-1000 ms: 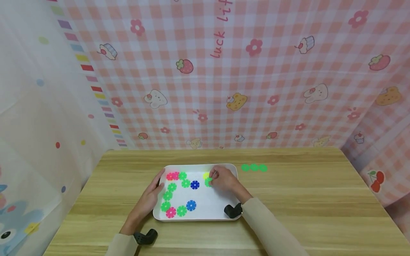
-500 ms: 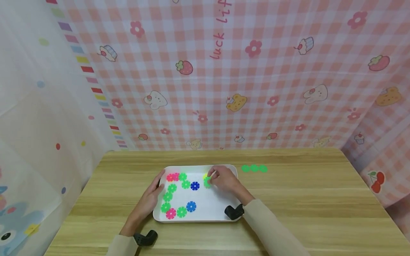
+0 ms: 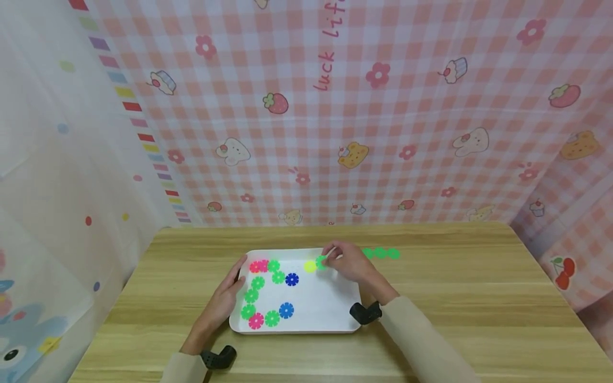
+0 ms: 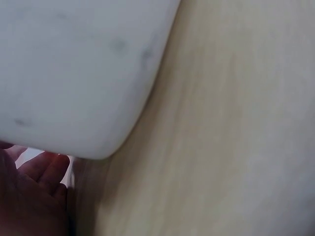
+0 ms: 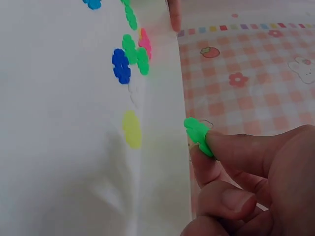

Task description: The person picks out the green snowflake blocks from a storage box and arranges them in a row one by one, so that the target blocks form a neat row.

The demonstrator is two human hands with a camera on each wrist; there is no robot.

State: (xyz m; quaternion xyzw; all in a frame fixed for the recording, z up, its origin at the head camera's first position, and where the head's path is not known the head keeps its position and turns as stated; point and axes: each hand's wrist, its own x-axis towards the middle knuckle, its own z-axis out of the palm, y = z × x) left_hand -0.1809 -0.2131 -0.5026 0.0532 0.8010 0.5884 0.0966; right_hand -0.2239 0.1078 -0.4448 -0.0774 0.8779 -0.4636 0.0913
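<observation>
A white tray (image 3: 321, 308) lies on the wooden table, its left side held by my left hand (image 3: 223, 299), with the thumb at the rim. Between thumb and index finger my right hand (image 3: 353, 263) pinches a green notched plastic disc (image 5: 197, 132), raised near the tray's far rim. Just left of it, a yellow disc (image 3: 309, 266) lies inside the tray. Farther left are a dark blue disc (image 3: 291, 279), a lighter blue disc (image 3: 286, 310), a pink disc (image 3: 256, 321) and several green discs (image 3: 251, 296). In the left wrist view, the tray's outer side partly hides the left fingers (image 4: 53, 172).
Past the tray's right end, a row of green discs (image 3: 380, 252) lies on the wooden table (image 3: 460, 298). A pink checked cloth (image 3: 316, 127) hangs behind the table's far edge. Each wrist wears a black camera mount (image 3: 365, 313).
My right hand has moved right and toward the far rim with the green disc, uncovering the yellow disc. The left hand stays at the tray's left side.
</observation>
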